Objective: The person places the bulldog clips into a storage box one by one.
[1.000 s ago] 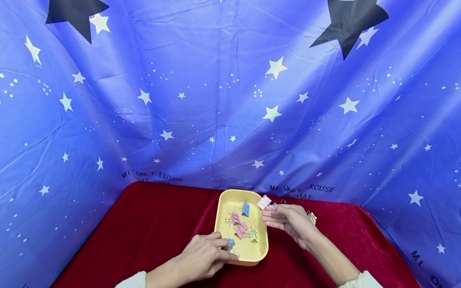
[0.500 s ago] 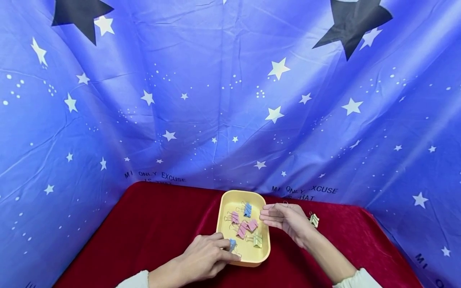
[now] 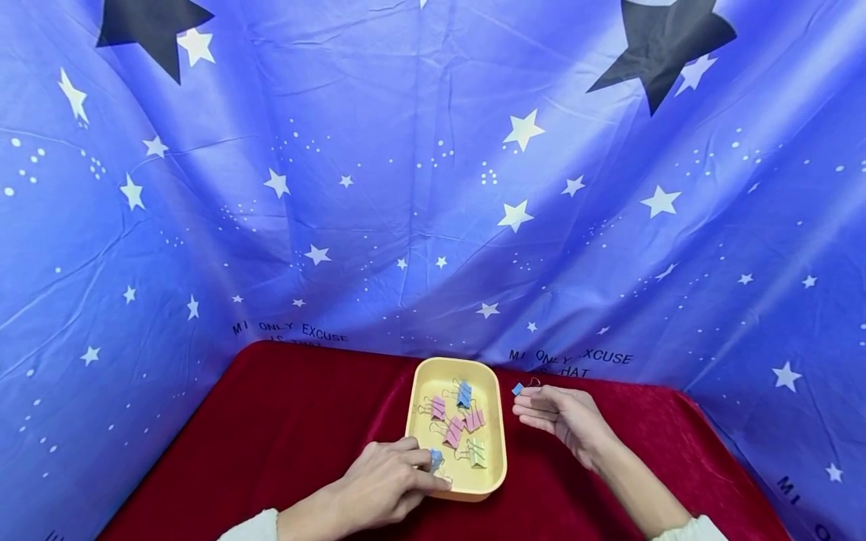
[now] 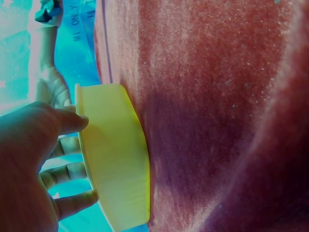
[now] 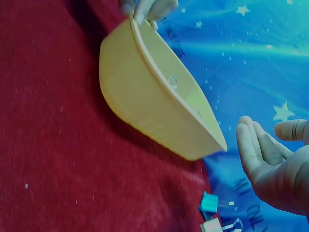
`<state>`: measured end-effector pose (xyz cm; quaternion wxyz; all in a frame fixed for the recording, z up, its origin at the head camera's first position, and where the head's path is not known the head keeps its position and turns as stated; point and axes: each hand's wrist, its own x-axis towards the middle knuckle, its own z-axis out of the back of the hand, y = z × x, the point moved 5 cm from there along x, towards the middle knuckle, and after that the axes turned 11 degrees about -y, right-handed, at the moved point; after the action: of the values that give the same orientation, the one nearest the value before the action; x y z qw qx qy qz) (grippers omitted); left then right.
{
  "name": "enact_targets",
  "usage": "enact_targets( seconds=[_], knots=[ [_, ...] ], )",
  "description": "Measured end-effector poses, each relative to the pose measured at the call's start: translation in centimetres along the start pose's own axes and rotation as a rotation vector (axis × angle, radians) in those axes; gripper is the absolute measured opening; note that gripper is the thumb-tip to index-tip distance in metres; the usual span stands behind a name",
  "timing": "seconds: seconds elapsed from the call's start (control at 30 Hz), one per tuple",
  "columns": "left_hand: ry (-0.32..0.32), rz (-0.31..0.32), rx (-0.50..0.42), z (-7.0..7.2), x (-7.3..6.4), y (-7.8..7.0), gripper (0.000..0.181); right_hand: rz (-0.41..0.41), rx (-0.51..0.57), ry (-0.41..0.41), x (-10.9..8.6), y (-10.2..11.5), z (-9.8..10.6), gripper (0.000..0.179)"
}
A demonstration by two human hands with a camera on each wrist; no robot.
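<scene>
A yellow plastic box (image 3: pixel 502 443) holds several binder clips: a blue clip (image 3: pixel 463 394), a pink clip (image 3: pixel 453 432) with other pink ones, a pale yellow clip (image 3: pixel 477 454), and a second blue clip (image 3: pixel 436 458) partly behind my left hand. That left hand (image 3: pixel 386 481) grips the box's near left rim, its thumb (image 4: pixel 72 122) on the outer wall. My right hand (image 3: pixel 564 421) hovers to the right of the box with nothing in it, fingers extended and thumb apart in the right wrist view. Just beyond its fingertips lies another blue clip (image 3: pixel 517 389).
Dark red velvet cloth (image 3: pixel 304 421) covers the table. A pale clip (image 5: pixel 212 225) lies beside the outer blue one in the right wrist view. A blue star-printed curtain (image 3: pixel 406 188) hangs behind and around the table.
A pink binder clip has left my right hand and lies in the box. That hand has since drawn right, uncovering the outer blue clip. The left hand keeps its grip on the rim.
</scene>
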<state>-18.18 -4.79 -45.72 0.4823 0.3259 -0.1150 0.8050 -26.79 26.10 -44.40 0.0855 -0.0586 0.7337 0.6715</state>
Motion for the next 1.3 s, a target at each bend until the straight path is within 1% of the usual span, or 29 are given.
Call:
enact_targets(
  seconds=[0.23, 0.4, 0.6, 0.93, 1.03, 1.2, 1.3],
  knots=[
    [-0.010, -0.004, -0.005, 0.0, 0.0, -0.1, 0.041, 0.001, 0.016, -0.050, 0.6, -0.6, 2.7, 0.034],
    [-0.006, -0.003, -0.005, 0.0, -0.1, 0.0, 0.040, -0.003, 0.027, -0.088, 0.9, -0.8, 4.2, 0.034],
    [-0.014, -0.006, -0.011, 0.0, -0.1, 0.0, 0.041, -0.007, 0.003, -0.126, 1.3, -1.0, 5.4, 0.041],
    [-0.015, -0.002, -0.012, 0.0, 0.0, 0.0, 0.040, -0.037, -0.049, -0.205, 1.5, -2.1, 7.1, 0.049],
    [-0.013, -0.001, -0.008, 0.1, 0.0, 0.0, 0.040, -0.036, -0.051, -0.217, 1.7, -2.3, 7.6, 0.044],
    [-0.011, 0.004, -0.011, 0.2, 0.0, 0.0, 0.040, -0.039, -0.025, -0.234, 1.8, -2.2, 8.8, 0.028],
    [-0.012, 0.003, -0.010, 0.2, 0.0, 0.0, 0.040, -0.044, -0.005, -0.241, 1.5, -2.1, 9.8, 0.026]
  ],
)
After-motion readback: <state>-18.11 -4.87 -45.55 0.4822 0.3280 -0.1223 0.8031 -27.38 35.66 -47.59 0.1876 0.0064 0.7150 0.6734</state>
